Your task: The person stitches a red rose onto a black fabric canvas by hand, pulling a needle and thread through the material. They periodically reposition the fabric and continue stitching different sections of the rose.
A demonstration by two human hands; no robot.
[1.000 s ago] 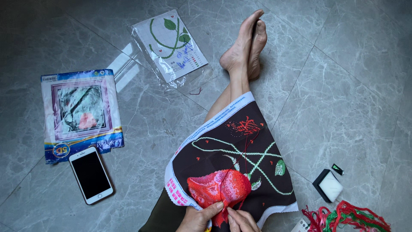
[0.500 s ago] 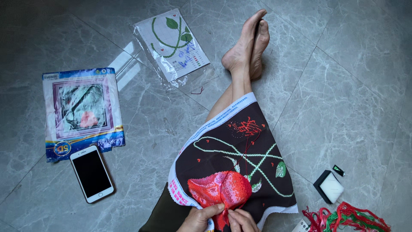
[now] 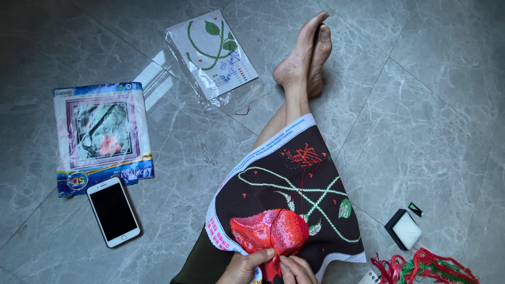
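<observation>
A black embroidery cloth with a white border lies over my outstretched legs. It carries green stems, small leaves and a large red stitched flower. My left hand pinches the cloth's near edge at the flower. My right hand sits beside it with fingers pinched together on the red stitching, and a red thread runs up from there across the cloth. Any needle is too small to see. My bare feet are crossed at the far end.
On the grey tiled floor to the left lie a white phone, a packaged craft kit and a bagged pattern sheet. At the right are a small black-and-white box and a heap of red and green threads.
The view has shifted slightly. My hands have stayed at the flower, with small finger movements on the red stitching.
</observation>
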